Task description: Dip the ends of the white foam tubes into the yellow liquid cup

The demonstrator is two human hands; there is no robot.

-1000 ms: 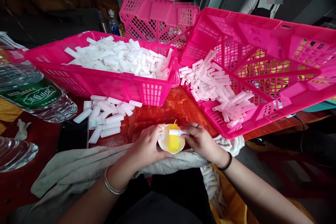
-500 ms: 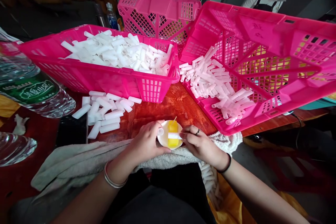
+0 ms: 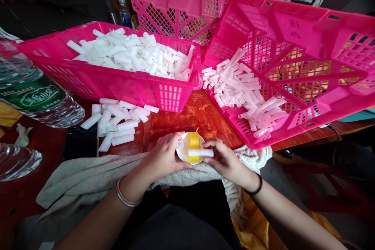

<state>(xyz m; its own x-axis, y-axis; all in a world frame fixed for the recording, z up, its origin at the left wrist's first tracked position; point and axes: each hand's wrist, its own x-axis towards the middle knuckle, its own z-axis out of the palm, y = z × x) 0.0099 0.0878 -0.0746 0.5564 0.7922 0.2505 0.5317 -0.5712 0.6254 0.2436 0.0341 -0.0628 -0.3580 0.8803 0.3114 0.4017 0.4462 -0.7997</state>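
White tube point(image 3: 200, 152): held level over the small white dish point(image 3: 184, 155) with its yellow block point(image 3: 193, 143), pinched in the right hand point(image 3: 224, 159) grip. Short tube piece point(image 3: 179, 144): pinched by the left hand point(image 3: 164, 156). Dish rested on a towel point(image 3: 88, 179) at the table point(image 3: 187, 119) edge; 2 pink crates point(image 3: 123, 86) of tubes behind.

1. I see hot-pink lattice-pattern crates point(image 3: 123, 82).
2. I see plain white tubes point(image 3: 129, 52).
3. I see a white dish point(image 3: 183, 155) holding a yellow block point(image 3: 193, 141).
4. I see a grey-beige towel point(image 3: 82, 181).
5. I see a bottle's green label point(image 3: 32, 97).
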